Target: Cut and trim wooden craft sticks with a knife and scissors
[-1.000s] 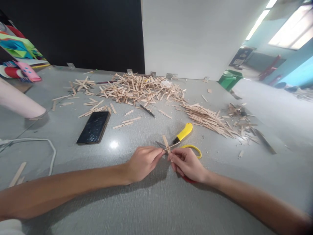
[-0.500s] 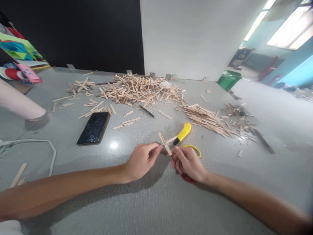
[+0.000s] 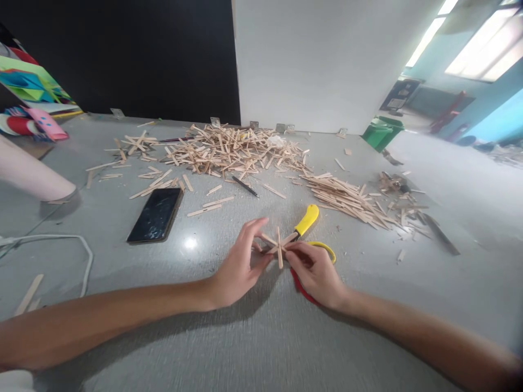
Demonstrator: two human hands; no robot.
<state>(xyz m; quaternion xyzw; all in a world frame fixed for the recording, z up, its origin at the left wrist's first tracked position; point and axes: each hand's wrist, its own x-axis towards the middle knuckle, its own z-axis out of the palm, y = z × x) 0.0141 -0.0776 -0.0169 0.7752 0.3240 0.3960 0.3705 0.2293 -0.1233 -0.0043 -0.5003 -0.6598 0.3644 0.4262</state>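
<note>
Between my hands is a small star of crossed wooden craft sticks (image 3: 279,247), its arms pointing several ways. The thumb and a finger of my left hand (image 3: 237,272) close on its lower left arm, while the index finger is lifted clear. From the other side, my right hand (image 3: 318,272) pinches an arm of the star at the right. Beyond the star lies a yellow-handled cutter (image 3: 307,220). Scissors with a yellow loop (image 3: 324,247) and a red loop (image 3: 302,288) are partly hidden beneath my right hand.
Loose craft sticks (image 3: 232,149) are heaped by the panels, with a flatter pile (image 3: 347,198) to the right. A phone (image 3: 156,215), a black pen (image 3: 245,186), a white cable (image 3: 87,250) and a metal blade (image 3: 441,235) lie around. Another person's arm (image 3: 32,169) rests at left.
The star has been turned, so a stick now stands nearly vertical and more arms show. My left index finger has lifted and my right fingers have come in closer on the star.
</note>
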